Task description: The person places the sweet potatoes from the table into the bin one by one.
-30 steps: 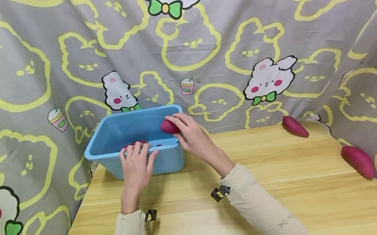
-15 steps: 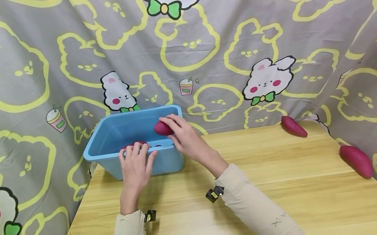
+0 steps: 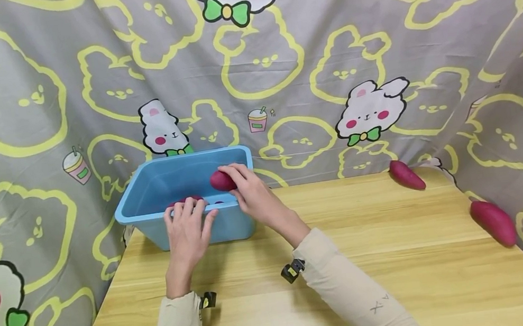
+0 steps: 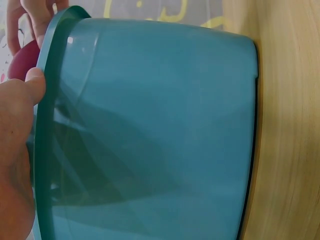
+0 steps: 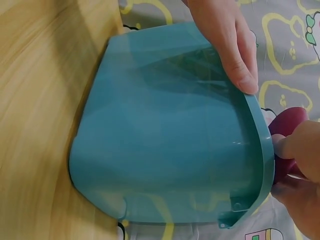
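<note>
A blue plastic bin [image 3: 232, 224] stands at the back left of the wooden table. My left hand [image 3: 188, 239] grips its near rim, fingers over the edge and thumb on the outer side, as the left wrist view [image 4: 15, 120] also shows. My right hand [image 3: 255, 198] holds a purple-red sweet potato [image 3: 221, 181] over the bin's right part, just above the near rim. In the right wrist view the same sweet potato [image 5: 287, 121] shows past the rim, between thumb and fingers. More sweet potatoes [image 3: 192, 198] lie inside the bin, mostly hidden by the rim and the left fingers.
Two more sweet potatoes lie at the table's right side: one near the back [image 3: 407, 175], one at the right edge [image 3: 494, 222]. A grey patterned curtain [image 3: 278, 92] hangs behind and on both sides of the wooden table [image 3: 360, 237].
My right hand has moved left with the sweet potato, further over the bin. The left hand stays on the rim, and the bin has not moved.
</note>
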The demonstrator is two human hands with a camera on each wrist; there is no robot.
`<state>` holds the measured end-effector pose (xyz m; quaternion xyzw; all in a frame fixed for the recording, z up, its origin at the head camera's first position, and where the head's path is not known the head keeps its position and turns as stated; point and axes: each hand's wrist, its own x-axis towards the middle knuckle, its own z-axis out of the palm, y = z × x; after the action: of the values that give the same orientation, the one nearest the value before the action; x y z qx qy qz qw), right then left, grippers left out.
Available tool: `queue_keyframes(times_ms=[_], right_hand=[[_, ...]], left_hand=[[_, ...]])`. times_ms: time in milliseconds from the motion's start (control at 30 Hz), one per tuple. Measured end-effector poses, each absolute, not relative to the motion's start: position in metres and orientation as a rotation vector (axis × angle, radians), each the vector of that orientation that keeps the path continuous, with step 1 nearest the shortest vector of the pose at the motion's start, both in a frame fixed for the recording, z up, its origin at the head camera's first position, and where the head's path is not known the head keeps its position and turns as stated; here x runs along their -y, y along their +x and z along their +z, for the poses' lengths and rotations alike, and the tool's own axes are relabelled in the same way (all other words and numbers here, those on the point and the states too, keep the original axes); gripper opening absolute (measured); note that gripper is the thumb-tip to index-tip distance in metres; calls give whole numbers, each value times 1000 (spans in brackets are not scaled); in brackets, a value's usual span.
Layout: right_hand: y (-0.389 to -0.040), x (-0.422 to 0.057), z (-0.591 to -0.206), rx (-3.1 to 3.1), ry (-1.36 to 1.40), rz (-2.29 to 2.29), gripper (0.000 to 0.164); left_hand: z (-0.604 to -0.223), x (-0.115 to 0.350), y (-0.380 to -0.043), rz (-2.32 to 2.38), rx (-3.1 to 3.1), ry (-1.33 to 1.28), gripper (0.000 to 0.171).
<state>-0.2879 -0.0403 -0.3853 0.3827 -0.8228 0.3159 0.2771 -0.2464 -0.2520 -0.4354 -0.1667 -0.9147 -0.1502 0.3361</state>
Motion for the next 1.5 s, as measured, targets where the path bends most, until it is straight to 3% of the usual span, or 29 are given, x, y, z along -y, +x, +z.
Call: queue_keyframes(times_ms=[367, 667, 867, 1500], right_hand=[[-290, 45, -388, 2260, 1006, 787, 49], [-286, 44, -388, 2277, 1013, 774, 25], [-279, 36, -389, 2236, 1013, 807, 19], [-254, -9, -395, 2195, 936, 866, 28]], left_hand=[[-436, 251, -246, -394, 2382, -440, 35], [-435, 252, -247, -394, 2388, -435, 35], [-435, 251, -246, -394, 2393, -436, 34], [-438, 251, -247, -426, 2372, -444, 34]])
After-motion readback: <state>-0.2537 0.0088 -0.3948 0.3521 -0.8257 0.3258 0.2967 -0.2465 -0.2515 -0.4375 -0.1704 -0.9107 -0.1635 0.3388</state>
